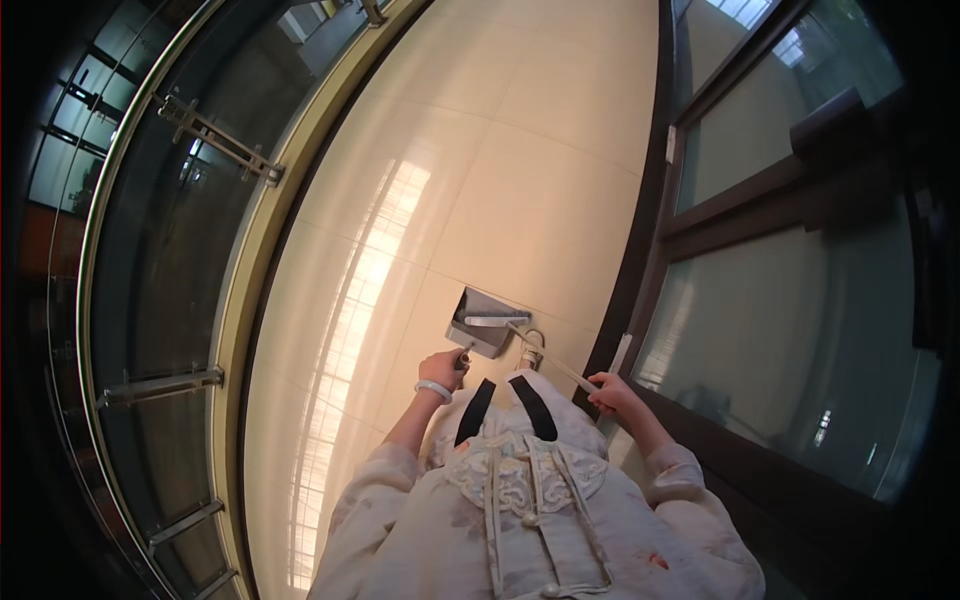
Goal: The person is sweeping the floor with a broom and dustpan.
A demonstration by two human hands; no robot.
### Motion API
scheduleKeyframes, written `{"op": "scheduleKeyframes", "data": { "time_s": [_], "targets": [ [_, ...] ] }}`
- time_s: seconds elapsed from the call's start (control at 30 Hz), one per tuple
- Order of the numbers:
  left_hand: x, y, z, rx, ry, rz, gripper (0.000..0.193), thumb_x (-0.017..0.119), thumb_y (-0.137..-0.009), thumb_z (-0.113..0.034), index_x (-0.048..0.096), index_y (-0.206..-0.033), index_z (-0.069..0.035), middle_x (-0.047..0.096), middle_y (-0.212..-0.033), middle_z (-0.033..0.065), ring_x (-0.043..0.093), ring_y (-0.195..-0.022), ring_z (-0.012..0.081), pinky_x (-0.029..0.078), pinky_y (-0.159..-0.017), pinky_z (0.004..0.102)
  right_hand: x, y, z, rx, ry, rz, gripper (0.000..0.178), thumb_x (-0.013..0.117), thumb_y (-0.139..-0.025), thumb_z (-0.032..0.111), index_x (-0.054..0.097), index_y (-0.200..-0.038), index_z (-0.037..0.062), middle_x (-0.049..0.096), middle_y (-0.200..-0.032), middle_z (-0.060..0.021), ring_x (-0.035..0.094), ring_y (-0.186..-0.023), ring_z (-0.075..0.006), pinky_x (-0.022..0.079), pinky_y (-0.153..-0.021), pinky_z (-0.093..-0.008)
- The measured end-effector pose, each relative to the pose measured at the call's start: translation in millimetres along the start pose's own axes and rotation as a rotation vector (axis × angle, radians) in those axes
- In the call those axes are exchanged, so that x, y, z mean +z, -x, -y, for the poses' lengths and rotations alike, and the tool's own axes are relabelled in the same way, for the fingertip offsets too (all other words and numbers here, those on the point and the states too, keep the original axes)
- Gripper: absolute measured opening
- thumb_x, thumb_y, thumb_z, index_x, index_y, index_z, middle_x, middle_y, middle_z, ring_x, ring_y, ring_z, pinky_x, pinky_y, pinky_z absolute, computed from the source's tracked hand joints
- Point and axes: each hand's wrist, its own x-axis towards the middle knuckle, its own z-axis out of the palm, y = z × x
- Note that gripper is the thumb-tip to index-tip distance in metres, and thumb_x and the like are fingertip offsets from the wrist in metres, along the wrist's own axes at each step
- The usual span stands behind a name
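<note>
My left hand (pixel 442 371), with a pale bangle at its wrist, is closed round the upright handle of a grey dustpan (pixel 488 343). The dustpan rests on the tiled floor just ahead of my feet. In my right hand (pixel 613 394) is the light-coloured stick of a broom (pixel 497 321), which slants down to the left. The broom's head lies across the dustpan, its grey bristles partly inside the pan and partly past its right edge. What the pan holds, if anything, I cannot make out.
Glossy cream floor tiles (pixel 540 200) stretch ahead. Along the left runs a glass railing with a metal handrail (pixel 95 215) and brackets. Dark-framed glass panels (pixel 740 300) line the right side, above a dark skirting (pixel 634 250). My shoe (pixel 533 345) shows beside the dustpan.
</note>
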Motion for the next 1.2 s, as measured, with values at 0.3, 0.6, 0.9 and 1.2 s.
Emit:
{"op": "scheduleKeyframes", "data": {
  "time_s": [0.3, 0.6, 0.9, 1.2],
  "targets": [
    [30.4, -40.4, -71.4, -0.146, 0.202, -0.041, 0.022, 0.067, -0.073, -0.034, 0.064, -0.089, -0.019, 0.067, -0.082, 0.0037, 0.064, -0.078, 0.0227, 0.050, -0.067, 0.0351, -109.7, -67.1, 78.7, -0.210, 0.078, -0.376, 0.053, 0.054, -0.072, -0.006, 0.043, -0.123, 0.0048, 0.049, -0.054, -0.0062, 0.044, -0.037, -0.0135, 0.034, -0.032, -0.0292],
    [38.0, -45.1, -89.4, -0.253, 0.220, -0.069, 0.019, 0.064, -0.074, -0.032, 0.064, -0.087, -0.019, 0.066, -0.079, 0.0047, 0.064, -0.075, 0.0244, 0.050, -0.066, 0.0357, -83.9, -103.8, 100.4, -0.293, 0.449, -0.399, 0.030, 0.052, -0.072, -0.001, 0.048, -0.101, 0.0057, 0.057, -0.064, -0.0166, 0.057, -0.045, -0.0240, 0.043, -0.036, -0.0366],
    [34.3, -43.5, -82.1, -0.301, 0.209, -0.084, 0.017, 0.064, -0.073, -0.032, 0.065, -0.085, -0.021, 0.066, -0.077, 0.0034, 0.064, -0.073, 0.0234, 0.050, -0.063, 0.0361, -169.2, -31.2, 122.0, -0.098, 0.421, -0.072, 0.050, 0.058, -0.071, -0.004, 0.047, -0.120, 0.0044, 0.052, -0.058, -0.0081, 0.048, -0.043, -0.0130, 0.038, -0.035, -0.0286],
    [10.1, -44.0, -79.4, -0.344, 0.169, -0.173, 0.018, 0.065, -0.073, -0.035, 0.064, -0.086, -0.023, 0.066, -0.076, 0.0015, 0.064, -0.073, 0.0214, 0.050, -0.062, 0.0354, -155.5, -104.2, 186.4, -0.238, 0.079, -0.200, 0.045, 0.054, -0.076, -0.005, 0.042, -0.118, 0.0026, 0.048, -0.055, -0.0069, 0.044, -0.039, -0.0126, 0.034, -0.032, -0.0276]
  ]
}}
